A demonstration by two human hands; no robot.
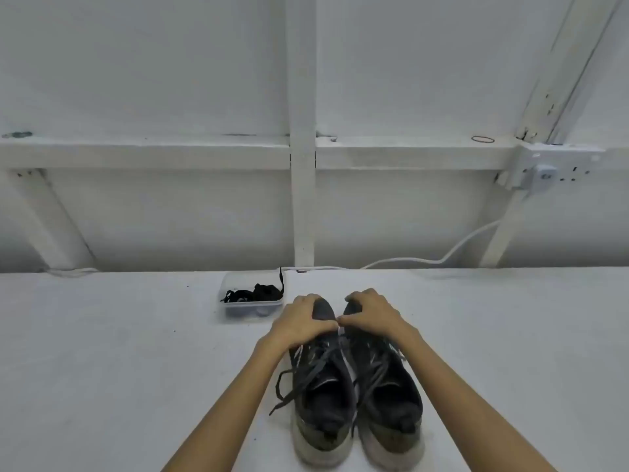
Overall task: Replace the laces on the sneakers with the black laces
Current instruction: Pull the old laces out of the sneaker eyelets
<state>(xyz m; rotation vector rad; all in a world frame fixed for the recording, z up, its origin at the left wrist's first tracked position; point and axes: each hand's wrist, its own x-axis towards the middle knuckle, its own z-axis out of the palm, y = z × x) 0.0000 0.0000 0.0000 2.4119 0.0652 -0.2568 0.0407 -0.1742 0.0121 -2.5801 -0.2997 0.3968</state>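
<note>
On the white tabletop (102, 369), the dark grey fabric sneakers (325, 400) stand laced, with the left hand (299, 321) and right hand (371, 315) each curled round a toe cap. The bundled black laces (253, 292) lie in a clear plastic tub (252, 304) nearby — nothing swapped yet, I judge.

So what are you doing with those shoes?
A person has two dark sneakers side by side on a white table, heels toward them. The left hand grips the toe of the left sneaker, and the right hand grips the toe of the right sneaker. Both shoes have their old laces threaded in. The black laces lie in a clear tub beyond the left hand, not yet touched.
</note>
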